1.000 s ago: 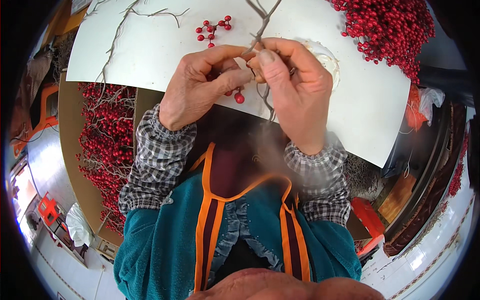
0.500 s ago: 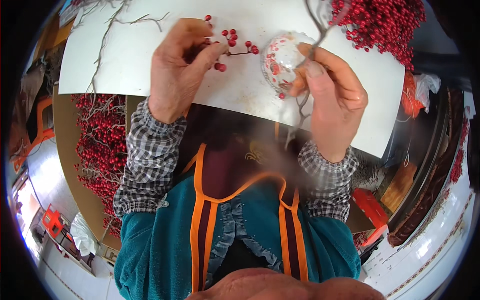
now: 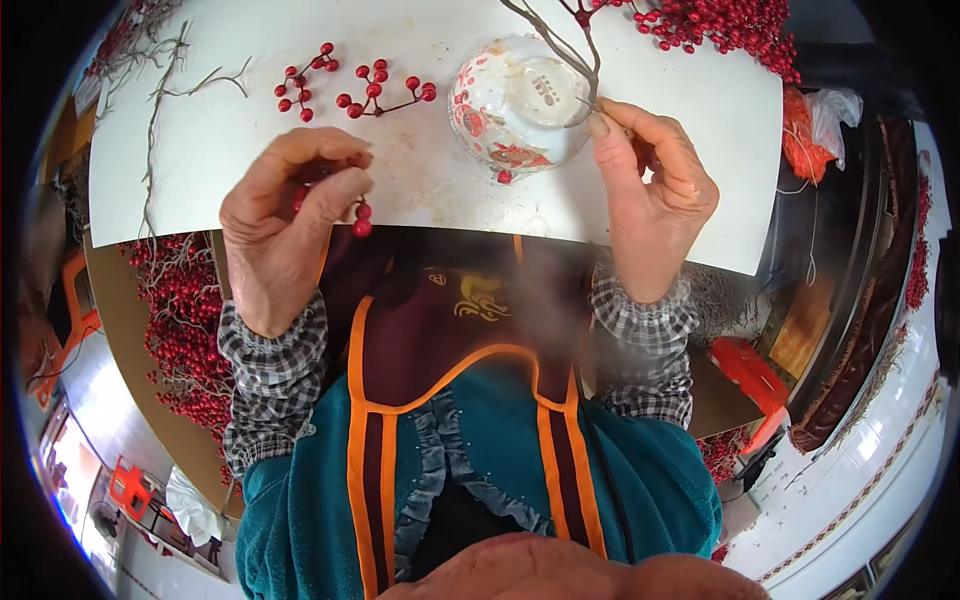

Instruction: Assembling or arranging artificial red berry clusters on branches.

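Near the table's front edge, my left hand point(image 3: 285, 225) is closed around a small sprig of red berries point(image 3: 362, 220), partly hidden by the fingers. Thumb and index finger of my right hand point(image 3: 655, 195) pinch the lower end of a thin brown branch point(image 3: 592, 72), which reaches away and forks past the far edge of view. Behind that branch, a white bowl point(image 3: 520, 140) with red patterning rests upside down. Two berry sprigs, a left one point(image 3: 303, 82) and a right one point(image 3: 375, 90), lie on the white tabletop point(image 3: 420, 190) beyond my left hand.
A heap of red berries point(image 3: 715, 35) fills the far right corner. Bare twigs point(image 3: 160, 115) lie at the left. Below the table edge at left, a cardboard box point(image 3: 125, 310) holds berry branches point(image 3: 190, 330). An orange-red stool point(image 3: 750, 385) stands at lower right.
My left hand has come back from the sprigs toward the table's front edge with berries in its fingers. The branch in my right hand has shifted away from me; its end is now at my fingertips.
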### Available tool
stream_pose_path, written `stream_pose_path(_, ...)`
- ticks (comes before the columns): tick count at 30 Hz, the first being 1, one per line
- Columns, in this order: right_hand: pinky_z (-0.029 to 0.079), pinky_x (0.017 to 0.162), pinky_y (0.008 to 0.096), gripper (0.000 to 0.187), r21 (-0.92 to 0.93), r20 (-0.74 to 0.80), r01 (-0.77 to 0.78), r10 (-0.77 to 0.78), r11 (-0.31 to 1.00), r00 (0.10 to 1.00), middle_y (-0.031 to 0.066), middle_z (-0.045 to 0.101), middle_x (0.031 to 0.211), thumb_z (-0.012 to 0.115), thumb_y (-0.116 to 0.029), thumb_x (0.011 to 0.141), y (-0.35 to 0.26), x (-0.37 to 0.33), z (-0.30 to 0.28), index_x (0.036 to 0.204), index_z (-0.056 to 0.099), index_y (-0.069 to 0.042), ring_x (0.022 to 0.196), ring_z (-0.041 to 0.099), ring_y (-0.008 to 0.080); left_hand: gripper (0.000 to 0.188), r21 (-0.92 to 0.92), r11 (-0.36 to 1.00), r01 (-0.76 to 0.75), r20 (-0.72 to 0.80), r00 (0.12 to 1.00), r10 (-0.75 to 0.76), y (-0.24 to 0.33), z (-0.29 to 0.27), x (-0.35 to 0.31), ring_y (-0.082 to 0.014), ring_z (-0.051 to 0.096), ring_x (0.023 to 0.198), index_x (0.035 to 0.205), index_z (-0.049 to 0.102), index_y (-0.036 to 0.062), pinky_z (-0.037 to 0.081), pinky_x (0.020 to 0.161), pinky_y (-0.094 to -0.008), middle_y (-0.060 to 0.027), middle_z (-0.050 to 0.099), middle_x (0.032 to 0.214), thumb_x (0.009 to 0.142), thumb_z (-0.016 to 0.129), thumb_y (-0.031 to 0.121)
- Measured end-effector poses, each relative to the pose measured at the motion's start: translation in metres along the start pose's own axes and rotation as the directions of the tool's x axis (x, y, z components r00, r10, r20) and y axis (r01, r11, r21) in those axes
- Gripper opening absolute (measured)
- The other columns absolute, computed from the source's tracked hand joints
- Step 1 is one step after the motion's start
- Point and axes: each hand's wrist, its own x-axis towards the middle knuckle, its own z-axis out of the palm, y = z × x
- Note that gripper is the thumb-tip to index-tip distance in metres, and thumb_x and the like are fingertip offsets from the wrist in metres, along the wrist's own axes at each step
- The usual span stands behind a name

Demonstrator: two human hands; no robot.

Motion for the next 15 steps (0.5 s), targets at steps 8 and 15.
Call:
stream_pose_path(8,0.037,0.050,0.0224,0.014,0.003,-0.084,-0.013,0.013,1.000,0.996,0.0015,0.061,0.073,0.073,0.000,0.077,0.003,-0.001,0.010,0.091,0.071,-0.002,0.061,0.049,0.0064,0.019,-0.150,0.978,0.144,0.124,0.984,-0.126,-0.012,0.022,0.001,-0.0122,0.062,0.076,0.104,0.060,-0.0030,0.053,0.068,-0.0243,-0.0080,0.063,0.094,0.086,0.063,-0.009)
stream_pose_path(15,0.038,0.051,0.0226,0.018,-0.007,-0.051,0.050,-0.050,0.999,0.997,0.0017,0.057,0.071,0.073,0.002,0.076,0.003,-0.002,0.010,0.093,0.071,-0.001,0.059,0.047,0.0071,0.019,-0.154,0.981,0.121,0.167,0.981,-0.095,-0.024,0.030,0.003,-0.0162,0.064,0.080,0.105,0.060,0.0004,0.054,0.071,-0.0275,-0.0110,0.064,0.097,0.087,0.066,-0.002)
